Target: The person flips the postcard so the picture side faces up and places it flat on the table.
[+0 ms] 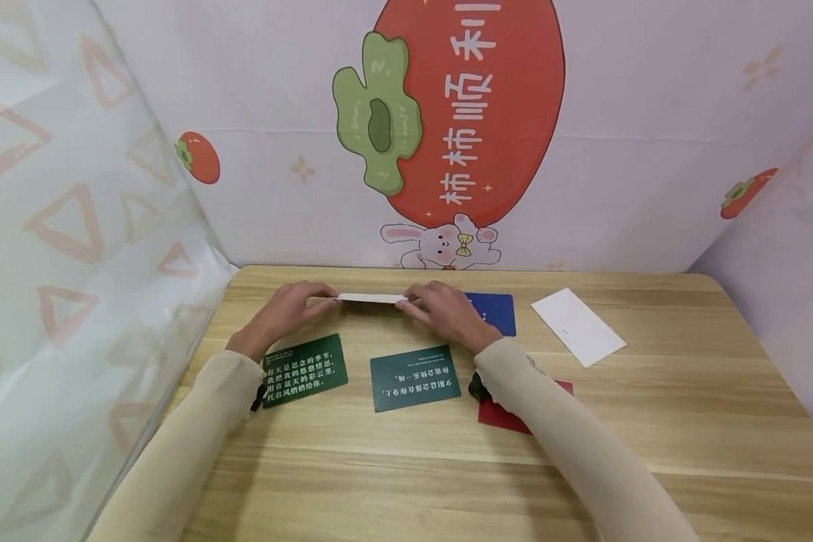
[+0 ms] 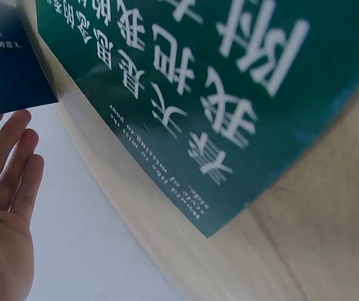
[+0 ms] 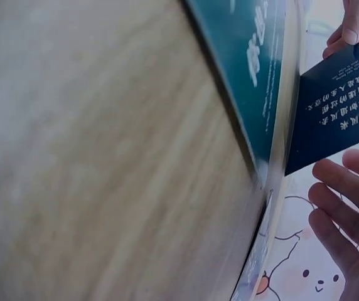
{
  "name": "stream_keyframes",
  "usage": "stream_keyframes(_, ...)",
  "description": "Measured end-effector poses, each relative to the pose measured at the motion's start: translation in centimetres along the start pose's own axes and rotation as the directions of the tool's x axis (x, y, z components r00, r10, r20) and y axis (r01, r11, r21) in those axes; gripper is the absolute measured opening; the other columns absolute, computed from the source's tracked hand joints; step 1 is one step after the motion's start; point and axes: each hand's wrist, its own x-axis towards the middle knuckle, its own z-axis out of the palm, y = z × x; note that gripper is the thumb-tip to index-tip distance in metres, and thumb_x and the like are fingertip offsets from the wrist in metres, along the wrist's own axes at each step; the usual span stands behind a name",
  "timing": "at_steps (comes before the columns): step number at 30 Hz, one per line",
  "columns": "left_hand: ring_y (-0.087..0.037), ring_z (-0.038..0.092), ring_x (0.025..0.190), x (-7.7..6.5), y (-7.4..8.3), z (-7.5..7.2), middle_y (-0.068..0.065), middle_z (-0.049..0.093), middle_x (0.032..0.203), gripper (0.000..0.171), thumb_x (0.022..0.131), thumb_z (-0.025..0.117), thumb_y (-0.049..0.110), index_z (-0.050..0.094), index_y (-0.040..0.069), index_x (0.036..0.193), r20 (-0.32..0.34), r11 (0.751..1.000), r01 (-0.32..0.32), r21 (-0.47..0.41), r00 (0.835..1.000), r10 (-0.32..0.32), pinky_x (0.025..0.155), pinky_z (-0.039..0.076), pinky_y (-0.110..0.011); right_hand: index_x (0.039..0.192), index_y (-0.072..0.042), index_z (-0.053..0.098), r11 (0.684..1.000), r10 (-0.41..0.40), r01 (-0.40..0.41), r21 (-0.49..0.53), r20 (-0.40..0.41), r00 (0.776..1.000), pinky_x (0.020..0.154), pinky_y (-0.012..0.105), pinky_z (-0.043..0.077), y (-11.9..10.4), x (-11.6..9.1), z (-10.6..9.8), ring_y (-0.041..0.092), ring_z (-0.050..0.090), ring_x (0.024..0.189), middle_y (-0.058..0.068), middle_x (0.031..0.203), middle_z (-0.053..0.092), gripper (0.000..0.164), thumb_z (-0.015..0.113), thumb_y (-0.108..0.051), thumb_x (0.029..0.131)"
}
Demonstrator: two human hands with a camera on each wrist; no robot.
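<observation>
Both hands hold one card [image 1: 370, 299] between them over the far part of the table, seen nearly edge-on with its white side up in the head view. In the wrist views its other side is dark blue with white writing. My left hand [image 1: 287, 315] pinches its left end between thumb and fingers. At its right end, my right hand [image 1: 446, 312] pinches in the same way. A green card [image 1: 305, 369] with white writing lies below the left wrist. Between the forearms is a second green card [image 1: 416, 380], its writing upside down.
A blue card [image 1: 503, 312] lies just right of the right hand, partly covered by it. Under the right sleeve a red card [image 1: 504, 416] shows in part. Farther right rests a white card [image 1: 578, 327]. A patterned cloth [image 1: 278, 188] stands behind the wooden table [image 1: 379, 482].
</observation>
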Motion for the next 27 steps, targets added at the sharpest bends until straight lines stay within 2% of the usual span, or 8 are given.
stream_keyframes(5, -0.037, 0.075, 0.120, -0.1, 0.3, 0.2, -0.011, 0.080, 0.128, 0.022, 0.109, 0.069, 0.023, 0.079, 0.011, 0.125, -0.064, 0.999, -0.021, 0.038, 0.998, 0.023, 0.106, 0.058, -0.060, 0.126, -0.014, 0.076, 1.000, 0.013, -0.014, -0.028, -0.063, 0.998, 0.092, 0.041, 0.064, -0.1, 0.1, 0.1, 0.022, 0.076, 0.098, 0.005, 0.113, 0.082, 0.042, 0.058, -0.049, 0.112)
stream_keyframes(9, -0.035, 0.078, 0.111, -0.1, 0.5, 0.3, -0.012, 0.081, 0.123, 0.022, 0.110, 0.069, 0.023, 0.079, 0.010, 0.123, -0.126, 0.998, -0.025, 0.059, 0.991, 0.032, 0.100, 0.062, -0.057, 0.126, -0.013, 0.077, 1.000, 0.008, -0.011, -0.022, -0.116, 0.993, 0.085, 0.038, 0.064, -0.2, 0.1, 0.2, 0.020, 0.074, 0.088, 0.006, 0.105, 0.082, 0.036, 0.061, -0.042, 0.112)
stream_keyframes(16, -0.040, 0.078, 0.112, 0.0, 0.7, 0.6, -0.018, 0.082, 0.119, 0.029, 0.111, 0.067, 0.027, 0.076, 0.005, 0.126, -0.217, 0.997, 0.016, 0.071, 0.976, -0.001, 0.101, 0.061, -0.059, 0.129, -0.011, 0.076, 1.000, 0.014, -0.017, -0.012, -0.195, 0.981, 0.088, 0.040, 0.067, -0.7, 0.1, 0.2, 0.024, 0.079, 0.097, 0.009, 0.117, 0.083, 0.025, 0.065, -0.026, 0.111)
stream_keyframes(19, -0.041, 0.077, 0.113, 0.0, 0.8, 0.7, -0.019, 0.082, 0.118, 0.029, 0.111, 0.066, 0.028, 0.075, 0.005, 0.127, -0.231, 0.998, 0.033, 0.059, 0.973, -0.018, 0.102, 0.061, -0.060, 0.129, -0.011, 0.076, 0.999, 0.032, -0.037, -0.020, -0.201, 0.979, 0.090, 0.040, 0.067, -0.9, 0.2, 0.2, 0.024, 0.080, 0.100, 0.009, 0.119, 0.082, 0.024, 0.065, -0.023, 0.111)
stream_keyframes(27, -0.042, 0.076, 0.117, 0.4, 1.1, 0.7, -0.019, 0.082, 0.117, 0.031, 0.112, 0.064, 0.028, 0.071, 0.005, 0.132, -0.226, 0.996, 0.083, 0.009, 0.971, -0.079, 0.104, 0.060, -0.061, 0.132, -0.011, 0.072, 0.998, 0.064, -0.067, -0.009, -0.224, 0.973, 0.083, 0.039, 0.066, -1.0, 0.6, 0.6, 0.023, 0.078, 0.091, 0.010, 0.114, 0.083, 0.024, 0.063, -0.021, 0.111)
